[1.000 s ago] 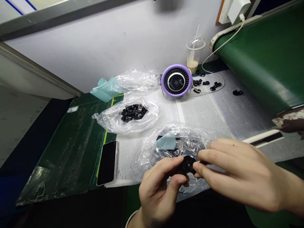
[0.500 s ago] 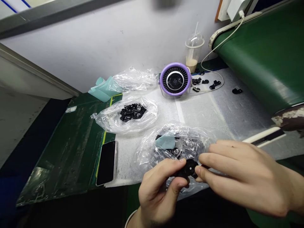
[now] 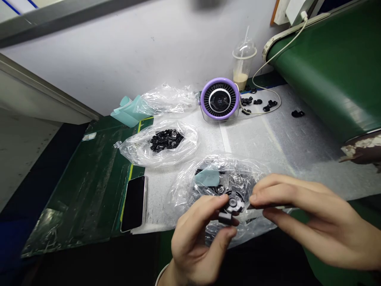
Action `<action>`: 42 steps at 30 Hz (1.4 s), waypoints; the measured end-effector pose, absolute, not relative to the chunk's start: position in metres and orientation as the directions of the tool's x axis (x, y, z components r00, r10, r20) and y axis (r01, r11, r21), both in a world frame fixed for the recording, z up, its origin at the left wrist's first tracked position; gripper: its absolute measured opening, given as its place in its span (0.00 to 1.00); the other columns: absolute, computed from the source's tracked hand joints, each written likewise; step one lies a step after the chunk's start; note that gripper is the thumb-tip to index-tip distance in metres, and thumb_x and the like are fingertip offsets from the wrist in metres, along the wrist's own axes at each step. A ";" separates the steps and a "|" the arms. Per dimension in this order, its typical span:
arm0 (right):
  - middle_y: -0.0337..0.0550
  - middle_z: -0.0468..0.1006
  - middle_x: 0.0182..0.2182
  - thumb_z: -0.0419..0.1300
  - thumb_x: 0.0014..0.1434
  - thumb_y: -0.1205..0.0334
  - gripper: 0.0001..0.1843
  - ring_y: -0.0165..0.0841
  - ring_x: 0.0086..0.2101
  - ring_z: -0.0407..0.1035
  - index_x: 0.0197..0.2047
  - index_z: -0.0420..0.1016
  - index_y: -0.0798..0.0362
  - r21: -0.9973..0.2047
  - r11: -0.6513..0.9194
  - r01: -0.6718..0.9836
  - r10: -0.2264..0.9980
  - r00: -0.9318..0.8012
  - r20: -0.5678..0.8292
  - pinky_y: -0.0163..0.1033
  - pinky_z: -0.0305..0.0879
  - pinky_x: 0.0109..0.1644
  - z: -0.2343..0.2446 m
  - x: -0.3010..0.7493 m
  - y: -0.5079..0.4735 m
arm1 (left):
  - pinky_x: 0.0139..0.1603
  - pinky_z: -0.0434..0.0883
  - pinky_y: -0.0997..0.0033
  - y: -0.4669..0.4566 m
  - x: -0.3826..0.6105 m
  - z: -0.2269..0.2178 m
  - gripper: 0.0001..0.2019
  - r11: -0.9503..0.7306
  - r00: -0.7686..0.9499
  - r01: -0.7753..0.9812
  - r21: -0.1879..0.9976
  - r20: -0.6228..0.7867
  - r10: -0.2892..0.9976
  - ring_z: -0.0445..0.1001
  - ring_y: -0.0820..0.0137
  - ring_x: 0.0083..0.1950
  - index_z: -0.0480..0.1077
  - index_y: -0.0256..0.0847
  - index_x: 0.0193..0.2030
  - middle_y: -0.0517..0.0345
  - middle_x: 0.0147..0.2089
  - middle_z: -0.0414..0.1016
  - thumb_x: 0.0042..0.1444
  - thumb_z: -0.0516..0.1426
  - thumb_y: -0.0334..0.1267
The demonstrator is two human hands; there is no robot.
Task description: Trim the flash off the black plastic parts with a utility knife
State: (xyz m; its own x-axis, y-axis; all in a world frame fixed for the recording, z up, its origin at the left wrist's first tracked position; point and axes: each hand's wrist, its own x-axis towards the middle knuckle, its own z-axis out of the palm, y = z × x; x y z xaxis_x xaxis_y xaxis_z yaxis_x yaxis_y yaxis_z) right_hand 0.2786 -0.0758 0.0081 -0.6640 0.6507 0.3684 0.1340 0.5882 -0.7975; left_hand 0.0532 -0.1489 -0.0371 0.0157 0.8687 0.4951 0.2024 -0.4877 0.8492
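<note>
Black plastic fitting (image 3: 232, 203) sits pinched in the left hand (image 3: 196, 242), long axis slanting down-left toward the palm; right hand (image 3: 315, 218) fingers closed on a thin dark strip (image 3: 269, 206) touching it from the right

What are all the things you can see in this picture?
black plastic part: one, black, held low in the middle
thin strip: one, grey, held low on the right
plastic bags: three, clear, on the bench
small parts: many, black, in bags and beside the fan
round fan: one, purple and black, at the back
cup with straw: one, clear, behind the fan
phone: one, black, left of the front bag
conveyor belt: one, green, on the right
mat: one, green, on the left
left hand: one, holding the black plastic part
right hand: one, pinching the thin strip
</note>
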 end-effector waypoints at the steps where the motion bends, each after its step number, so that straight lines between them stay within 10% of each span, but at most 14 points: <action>1: 0.43 0.81 0.47 0.57 0.68 0.77 0.20 0.30 0.47 0.78 0.59 0.71 0.50 -0.781 0.601 0.172 0.662 -0.655 0.365 0.30 0.76 0.49 0.006 0.280 -0.078 | 0.38 0.83 0.68 -0.149 0.052 -0.038 0.21 -0.496 0.011 0.238 0.835 0.508 0.861 0.83 0.66 0.39 0.74 0.38 0.63 0.50 0.46 0.81 0.64 0.62 0.26; 10: 0.51 0.84 0.47 0.49 0.70 0.75 0.23 0.44 0.50 0.78 0.61 0.75 0.52 -0.357 0.838 0.412 0.545 -0.605 0.581 0.51 0.76 0.52 -0.012 0.280 -0.111 | 0.37 0.80 0.74 -0.149 0.054 -0.035 0.10 -0.536 0.030 0.604 0.590 0.655 0.755 0.80 0.71 0.34 0.75 0.35 0.49 0.55 0.37 0.82 0.63 0.60 0.23; 28: 0.57 0.83 0.44 0.44 0.73 0.73 0.19 0.47 0.48 0.73 0.53 0.76 0.62 -0.224 0.897 0.381 0.431 -0.647 0.629 0.55 0.66 0.47 -0.019 0.272 -0.100 | 0.32 0.77 0.74 -0.153 0.056 -0.028 0.11 -0.549 0.095 0.587 0.595 0.623 0.777 0.77 0.72 0.31 0.73 0.35 0.49 0.54 0.35 0.80 0.63 0.57 0.21; 36: 0.44 0.82 0.42 0.60 0.67 0.74 0.20 0.31 0.39 0.78 0.61 0.69 0.53 -0.743 0.615 0.263 0.737 -0.527 0.423 0.34 0.75 0.44 -0.011 0.268 -0.088 | 0.34 0.81 0.70 -0.153 0.050 -0.030 0.16 -0.594 0.179 0.613 0.521 0.640 0.747 0.81 0.68 0.35 0.74 0.36 0.54 0.51 0.38 0.83 0.62 0.58 0.20; 42: 0.34 0.78 0.29 0.60 0.62 0.75 0.08 0.24 0.27 0.71 0.39 0.75 0.52 -0.921 0.374 0.108 0.736 -0.639 0.224 0.27 0.69 0.32 0.013 0.257 -0.081 | 0.32 0.78 0.68 -0.151 0.046 -0.035 0.12 -0.702 0.292 0.620 0.351 0.727 0.622 0.80 0.65 0.38 0.74 0.27 0.55 0.46 0.37 0.81 0.66 0.58 0.23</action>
